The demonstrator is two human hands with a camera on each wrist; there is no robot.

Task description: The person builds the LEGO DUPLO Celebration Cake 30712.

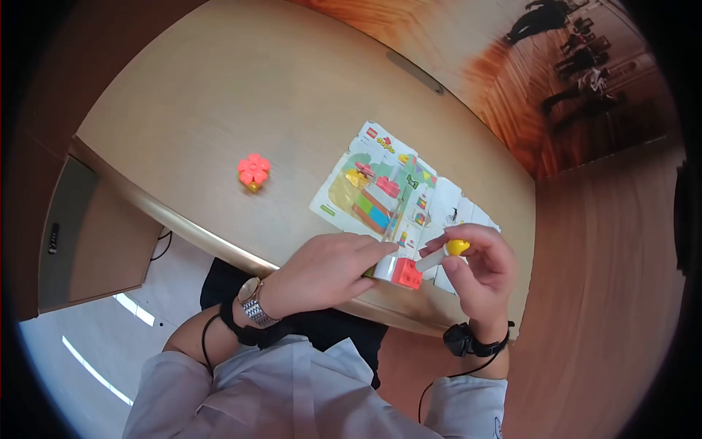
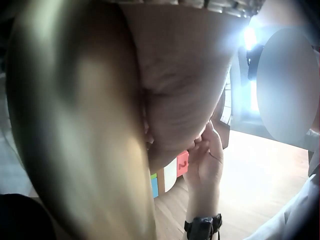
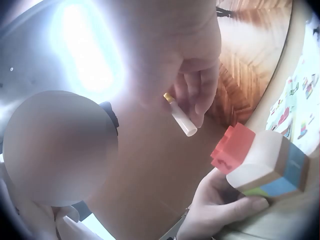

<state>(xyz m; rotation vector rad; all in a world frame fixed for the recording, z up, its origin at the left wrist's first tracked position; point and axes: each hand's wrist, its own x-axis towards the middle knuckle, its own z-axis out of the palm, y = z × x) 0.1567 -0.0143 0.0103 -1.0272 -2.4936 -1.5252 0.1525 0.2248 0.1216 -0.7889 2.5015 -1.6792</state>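
My left hand (image 1: 322,269) grips a stack of toy bricks over the table's near edge; the red studded brick (image 1: 407,274) faces my right hand. In the right wrist view, white (image 3: 262,159), blue (image 3: 291,175) and green parts adjoin the red brick (image 3: 234,149), with my left thumb against the side. Between the fingers and thumb of my right hand (image 1: 481,269) is a white candle piece (image 1: 431,260) with a yellow tip (image 1: 458,247). The candle (image 3: 183,121) appears apart from the bricks in the right wrist view, its white end pointing towards them.
A printed instruction sheet (image 1: 340,184) lies on the table (image 1: 197,95) beyond my hands, partly under them in the head view. Left of it sits a coral flower piece (image 1: 254,168) on a yellow base. A dark recessed strip (image 1: 415,72) is near the table's far edge.
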